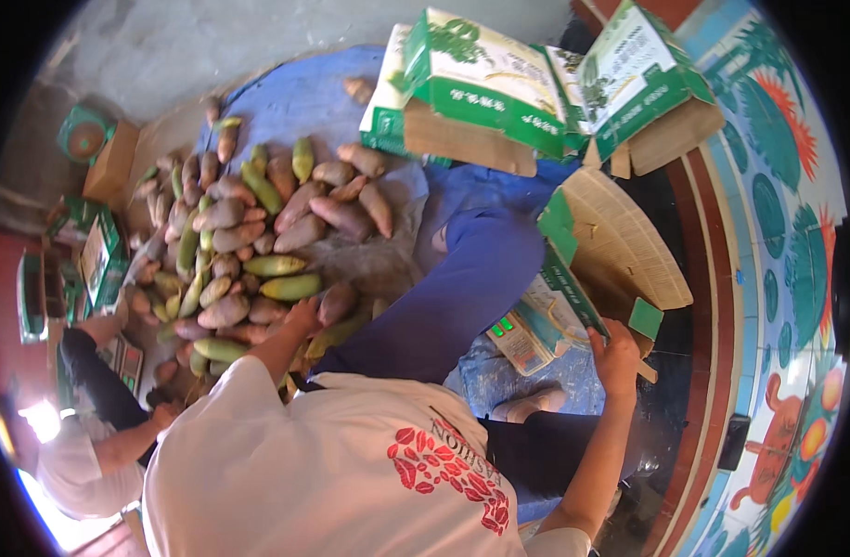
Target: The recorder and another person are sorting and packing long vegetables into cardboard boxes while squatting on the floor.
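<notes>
My left hand reaches into a heap of sweet potatoes and green corn ears on the left. Its fingers are closed on a reddish-brown sweet potato; part of the grip is hidden. To the right, my right hand grips the near edge of an open green-and-white cardboard box. The box's brown flap stands spread out beyond it. Beside the box, a scale with a lit green display shows partly. What lies inside the box is not visible.
Empty-looking green-and-white cartons stand at the far side. My blue-trousered leg lies between the heap and the box. A co-worker sits at the lower left near another scale. A painted tile wall bounds the right.
</notes>
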Demonstrator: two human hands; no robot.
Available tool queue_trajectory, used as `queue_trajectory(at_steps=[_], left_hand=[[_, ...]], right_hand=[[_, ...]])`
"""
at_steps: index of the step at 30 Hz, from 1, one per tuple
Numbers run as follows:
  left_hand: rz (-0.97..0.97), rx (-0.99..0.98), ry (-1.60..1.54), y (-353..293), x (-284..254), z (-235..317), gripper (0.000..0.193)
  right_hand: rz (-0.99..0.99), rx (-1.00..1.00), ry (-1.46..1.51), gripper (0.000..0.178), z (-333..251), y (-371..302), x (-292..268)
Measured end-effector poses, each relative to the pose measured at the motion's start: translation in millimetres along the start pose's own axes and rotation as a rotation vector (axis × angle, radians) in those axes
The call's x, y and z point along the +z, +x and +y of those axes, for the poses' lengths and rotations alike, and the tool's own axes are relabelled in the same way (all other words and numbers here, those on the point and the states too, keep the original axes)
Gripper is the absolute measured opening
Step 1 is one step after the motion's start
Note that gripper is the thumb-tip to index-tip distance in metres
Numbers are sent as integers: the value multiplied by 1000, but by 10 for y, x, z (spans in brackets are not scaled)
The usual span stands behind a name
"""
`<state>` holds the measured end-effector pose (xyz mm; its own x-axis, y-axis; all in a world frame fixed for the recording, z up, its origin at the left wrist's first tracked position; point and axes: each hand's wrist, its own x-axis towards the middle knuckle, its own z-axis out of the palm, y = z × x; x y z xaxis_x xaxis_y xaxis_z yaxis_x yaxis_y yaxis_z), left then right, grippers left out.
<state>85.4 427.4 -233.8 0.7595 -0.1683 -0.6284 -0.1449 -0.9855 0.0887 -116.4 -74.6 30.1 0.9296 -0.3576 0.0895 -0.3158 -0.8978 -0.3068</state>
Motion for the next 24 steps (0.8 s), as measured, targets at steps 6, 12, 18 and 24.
queue_trajectory(at_steps=[6, 12, 18, 24], left_hand=[[-63, 49, 52, -46, 269, 106, 57], [-92, 111, 176, -254, 99, 377, 58], [0, 469, 321, -268, 78, 572, 60], [-88, 603, 314, 1, 129, 865, 65]], right_hand=[[9, 12, -25, 22, 22, 18, 68], [38, 15, -37, 22, 52, -41, 95], [44, 16, -27, 21, -18, 13, 86], [86, 30, -48, 19, -7, 6, 122]])
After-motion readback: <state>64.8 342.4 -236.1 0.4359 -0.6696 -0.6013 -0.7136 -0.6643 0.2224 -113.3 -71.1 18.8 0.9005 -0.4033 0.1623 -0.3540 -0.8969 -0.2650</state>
